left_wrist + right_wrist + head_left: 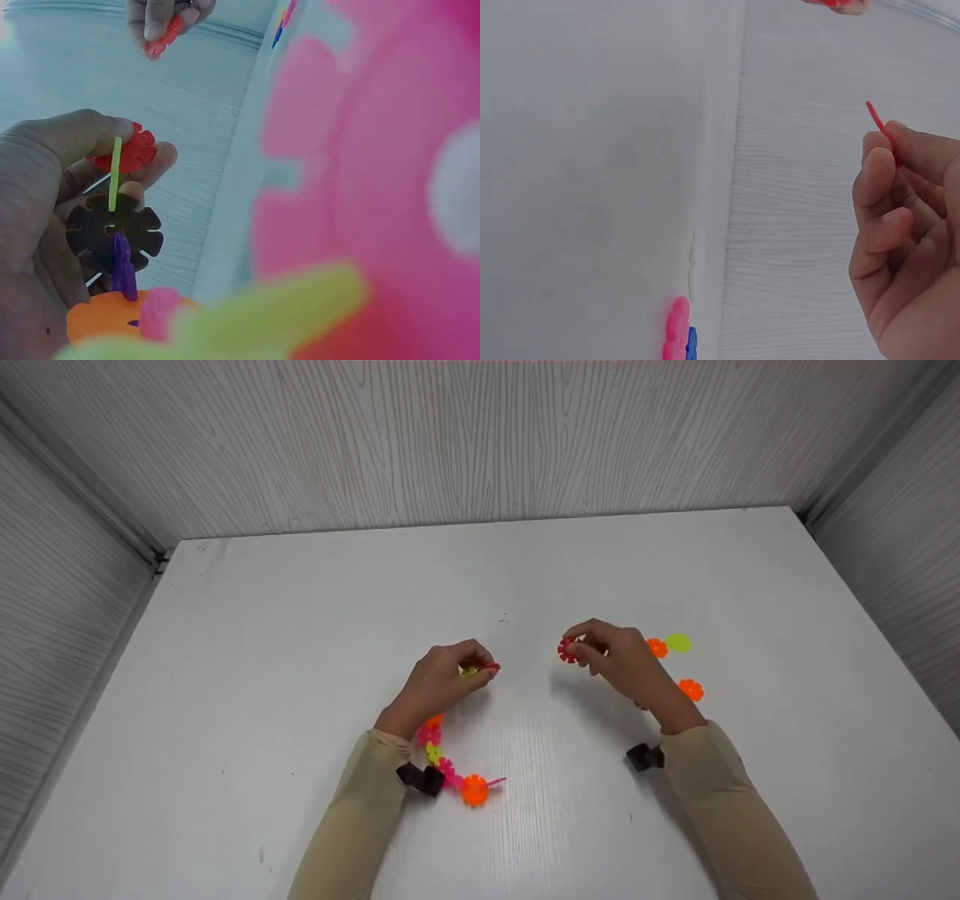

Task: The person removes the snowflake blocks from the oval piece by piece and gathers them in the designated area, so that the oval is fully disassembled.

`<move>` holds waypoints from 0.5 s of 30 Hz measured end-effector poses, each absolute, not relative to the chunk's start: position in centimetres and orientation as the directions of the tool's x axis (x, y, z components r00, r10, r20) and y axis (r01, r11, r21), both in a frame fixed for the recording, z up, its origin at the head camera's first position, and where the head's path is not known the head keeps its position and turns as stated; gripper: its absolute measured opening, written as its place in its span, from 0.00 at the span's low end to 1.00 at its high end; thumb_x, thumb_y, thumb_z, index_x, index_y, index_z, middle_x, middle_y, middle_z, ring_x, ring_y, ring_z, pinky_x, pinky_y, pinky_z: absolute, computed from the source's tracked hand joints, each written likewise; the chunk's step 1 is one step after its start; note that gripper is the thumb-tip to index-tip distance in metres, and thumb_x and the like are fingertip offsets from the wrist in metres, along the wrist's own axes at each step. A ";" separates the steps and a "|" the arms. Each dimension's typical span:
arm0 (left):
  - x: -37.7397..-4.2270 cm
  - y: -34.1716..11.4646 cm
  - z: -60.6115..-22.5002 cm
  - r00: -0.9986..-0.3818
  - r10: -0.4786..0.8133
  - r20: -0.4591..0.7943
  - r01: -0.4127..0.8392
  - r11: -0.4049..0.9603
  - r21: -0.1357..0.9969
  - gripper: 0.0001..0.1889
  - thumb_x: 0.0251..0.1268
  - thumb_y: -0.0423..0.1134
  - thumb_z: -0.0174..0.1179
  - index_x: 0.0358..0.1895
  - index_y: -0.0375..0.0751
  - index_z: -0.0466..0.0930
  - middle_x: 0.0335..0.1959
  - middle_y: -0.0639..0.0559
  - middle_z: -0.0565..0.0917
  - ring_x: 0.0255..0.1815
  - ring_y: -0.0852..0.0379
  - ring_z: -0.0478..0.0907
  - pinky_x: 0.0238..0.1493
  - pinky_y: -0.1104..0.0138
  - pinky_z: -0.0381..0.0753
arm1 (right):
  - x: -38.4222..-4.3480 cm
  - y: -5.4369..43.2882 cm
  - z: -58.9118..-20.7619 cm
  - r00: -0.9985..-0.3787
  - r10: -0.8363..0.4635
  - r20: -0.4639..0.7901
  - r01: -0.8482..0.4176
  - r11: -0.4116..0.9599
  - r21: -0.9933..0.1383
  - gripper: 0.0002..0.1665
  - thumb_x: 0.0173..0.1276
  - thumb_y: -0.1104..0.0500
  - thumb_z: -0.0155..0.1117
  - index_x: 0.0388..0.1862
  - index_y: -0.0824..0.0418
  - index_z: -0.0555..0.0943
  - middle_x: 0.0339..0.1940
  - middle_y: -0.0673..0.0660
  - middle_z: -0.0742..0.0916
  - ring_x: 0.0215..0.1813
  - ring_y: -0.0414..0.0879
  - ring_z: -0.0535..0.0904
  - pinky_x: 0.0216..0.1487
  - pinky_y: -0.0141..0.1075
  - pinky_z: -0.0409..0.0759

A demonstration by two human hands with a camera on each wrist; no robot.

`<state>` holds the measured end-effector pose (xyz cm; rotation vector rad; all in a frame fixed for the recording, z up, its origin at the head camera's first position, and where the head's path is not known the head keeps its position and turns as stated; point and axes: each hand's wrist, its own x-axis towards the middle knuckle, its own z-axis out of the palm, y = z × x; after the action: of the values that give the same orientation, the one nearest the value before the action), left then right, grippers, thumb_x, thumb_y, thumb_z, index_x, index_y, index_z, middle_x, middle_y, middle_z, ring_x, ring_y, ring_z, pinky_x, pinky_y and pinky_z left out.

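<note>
My left hand [442,682] pinches a red notched plastic disc [142,156] between thumb and fingers. That disc heads a chain of slotted-together discs: a yellow-green one [115,176] seen edge-on, a dark one [94,232], a purple one [124,274] and an orange one [101,319]. In the head view the chain curves down beside the left wrist, through pink discs [430,735] to an orange disc [474,792]. My right hand [621,660] holds a separate red disc [566,651] by its edge, above the table and apart from the left hand.
Two orange discs [691,690] and a yellow-green disc [679,643] lie beyond the right wrist. Pink [676,330] and blue [691,345] discs show in the right wrist view. Wood-grain panels [480,442] stand behind and beside the white table [262,622].
</note>
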<state>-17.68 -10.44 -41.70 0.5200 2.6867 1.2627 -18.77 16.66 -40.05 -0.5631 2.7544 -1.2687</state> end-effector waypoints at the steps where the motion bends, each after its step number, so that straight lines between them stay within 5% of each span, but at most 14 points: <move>1: -17.7 -10.5 -41.7 -0.932 0.362 0.030 0.254 0.591 0.766 0.07 0.65 0.43 0.61 0.42 0.47 0.81 0.37 0.54 0.85 0.40 0.56 0.76 0.45 0.64 0.77 | -18.9 16.9 -40.0 -0.933 -0.350 0.081 -0.285 0.582 -0.761 0.14 0.69 0.56 0.61 0.51 0.58 0.80 0.33 0.59 0.86 0.29 0.46 0.75 0.30 0.28 0.74; 6: -17.9 -10.7 -42.0 -0.925 0.378 0.019 0.259 0.596 0.760 0.07 0.66 0.45 0.60 0.43 0.51 0.80 0.38 0.54 0.86 0.40 0.56 0.78 0.44 0.64 0.77 | -19.4 17.6 -40.3 -0.925 -0.381 -0.007 -0.226 0.565 -0.794 0.15 0.72 0.56 0.57 0.55 0.56 0.77 0.35 0.62 0.84 0.30 0.48 0.75 0.34 0.32 0.76; 15: -18.1 -11.3 -42.2 -0.925 0.378 -0.034 0.218 0.603 0.767 0.09 0.63 0.54 0.62 0.43 0.58 0.80 0.26 0.54 0.78 0.26 0.57 0.70 0.26 0.68 0.68 | -20.0 18.9 -40.6 -0.910 -0.405 -0.088 -0.189 0.594 -0.782 0.16 0.73 0.61 0.54 0.58 0.53 0.75 0.36 0.63 0.83 0.30 0.55 0.76 0.27 0.30 0.71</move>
<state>-18.14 -11.34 -42.22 0.4963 2.6358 1.2230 -19.99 18.92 -40.63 -0.4887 2.5678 -1.2155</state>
